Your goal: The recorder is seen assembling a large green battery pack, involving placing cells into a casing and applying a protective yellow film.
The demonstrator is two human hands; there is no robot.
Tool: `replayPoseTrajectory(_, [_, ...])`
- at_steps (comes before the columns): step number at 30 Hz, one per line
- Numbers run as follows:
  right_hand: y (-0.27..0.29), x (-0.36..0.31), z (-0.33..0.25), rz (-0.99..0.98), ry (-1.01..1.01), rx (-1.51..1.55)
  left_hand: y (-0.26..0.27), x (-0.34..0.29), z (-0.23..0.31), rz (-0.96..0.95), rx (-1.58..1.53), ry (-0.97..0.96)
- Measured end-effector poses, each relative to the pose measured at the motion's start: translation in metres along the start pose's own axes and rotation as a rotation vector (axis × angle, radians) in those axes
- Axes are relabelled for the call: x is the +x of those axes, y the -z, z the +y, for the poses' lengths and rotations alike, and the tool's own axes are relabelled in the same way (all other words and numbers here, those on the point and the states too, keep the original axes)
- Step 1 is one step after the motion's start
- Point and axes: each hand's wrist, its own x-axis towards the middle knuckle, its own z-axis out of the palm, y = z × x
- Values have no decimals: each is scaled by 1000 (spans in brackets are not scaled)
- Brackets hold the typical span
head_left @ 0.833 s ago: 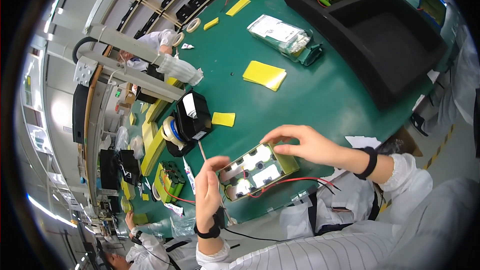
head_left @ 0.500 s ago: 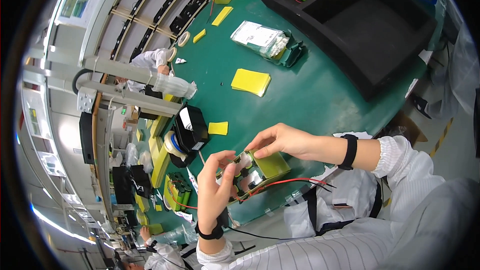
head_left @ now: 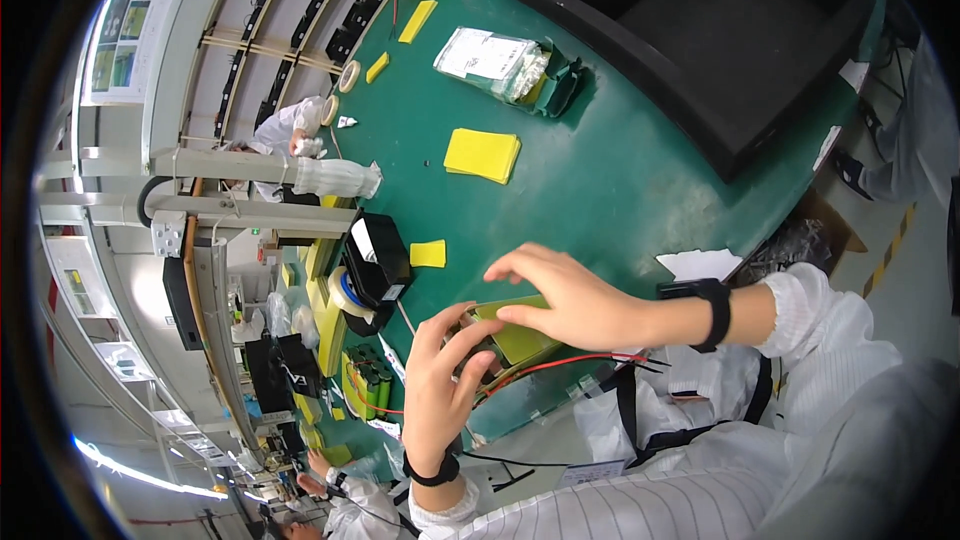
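A battery pack [head_left: 528, 342] with yellow-green side boards and red and black wires is tilted near the front edge of the bench. At its left end, my left hand [head_left: 440, 375] is closed round it, the fingers bent over the cells and partly hiding them. My right hand [head_left: 590, 302] hovers over the yellow-green side with fingers apart and stretched out. Its thumb lies at the board's upper edge; whether it presses there I cannot tell. The wires [head_left: 570, 358] trail to the right, below my right wrist.
Ahead lie a stack of yellow sheets [head_left: 482, 155], a torn foil-lined packet [head_left: 510, 70] and a large black tray [head_left: 690, 60]. A black tape dispenser [head_left: 385, 262] stands left, near a single yellow sheet [head_left: 428, 254] and another green battery pack [head_left: 368, 380]. Co-workers sit farther left.
My right hand has lifted its fingers off the pack and spread them. My left fingers have moved farther over the cells. The whole view has shifted slightly.
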Motion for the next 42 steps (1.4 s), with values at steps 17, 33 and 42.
replayPoseTrajectory(17, [23,-52,-15,46,287,-395,5,-4,-2,24,72,-131])
replayPoseTrajectory(33, [30,-55,24,-79,-83,-329,-7,-4,3,48,174,-5])
replayPoseTrajectory(42, [-3,-32,39,-294,27,-351,-9,-4,-1,60,162,-41])
